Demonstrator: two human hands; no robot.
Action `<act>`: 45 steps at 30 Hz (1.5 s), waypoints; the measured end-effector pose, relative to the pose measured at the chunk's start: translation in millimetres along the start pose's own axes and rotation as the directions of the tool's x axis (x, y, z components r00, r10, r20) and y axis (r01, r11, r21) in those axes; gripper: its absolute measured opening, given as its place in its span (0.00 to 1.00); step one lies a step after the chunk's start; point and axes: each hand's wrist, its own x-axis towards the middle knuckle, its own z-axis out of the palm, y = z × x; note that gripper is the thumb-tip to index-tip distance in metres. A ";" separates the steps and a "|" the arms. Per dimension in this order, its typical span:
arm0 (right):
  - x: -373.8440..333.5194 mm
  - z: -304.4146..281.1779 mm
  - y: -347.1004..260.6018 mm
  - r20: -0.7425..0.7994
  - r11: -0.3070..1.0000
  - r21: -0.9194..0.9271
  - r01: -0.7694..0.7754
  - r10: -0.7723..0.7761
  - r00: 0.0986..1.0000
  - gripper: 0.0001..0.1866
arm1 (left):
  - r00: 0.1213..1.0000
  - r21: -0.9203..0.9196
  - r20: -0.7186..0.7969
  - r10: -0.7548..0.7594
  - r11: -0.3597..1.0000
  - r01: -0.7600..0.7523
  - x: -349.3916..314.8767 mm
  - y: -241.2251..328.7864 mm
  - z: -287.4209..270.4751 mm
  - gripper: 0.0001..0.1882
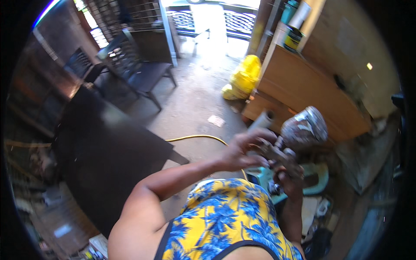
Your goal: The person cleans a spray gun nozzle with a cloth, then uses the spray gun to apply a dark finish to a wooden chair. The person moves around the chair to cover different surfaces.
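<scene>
A paint spray gun (277, 151) with a paint-smeared cup (305, 128) on top is held up in front of my body, to the right. My right hand (289, 180) is closed round its handle, with part of the fingers hidden by the gun. My left hand (245, 149) reaches across to the gun's front end, its fingers and thumb curled about it and a little blurred. A yellow hose (199, 136) runs over the floor and passes behind my left forearm.
A dark table (117, 160) stands at the left, with a dark chair (147, 78) beyond it. A yellow plastic bag (245, 78) sits by a wooden cabinet (303, 91) at the right. Below the gun is a pale green plastic chair (318, 177). A bright doorway opens at the back.
</scene>
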 end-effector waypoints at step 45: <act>-17.4 15.2 17.4 -0.087 0.854 0.447 -0.265 0.336 0.938 0.22 | 0.998 -0.378 -0.022 -0.059 0.925 0.046 11.6 -83.8 -3.3 0.31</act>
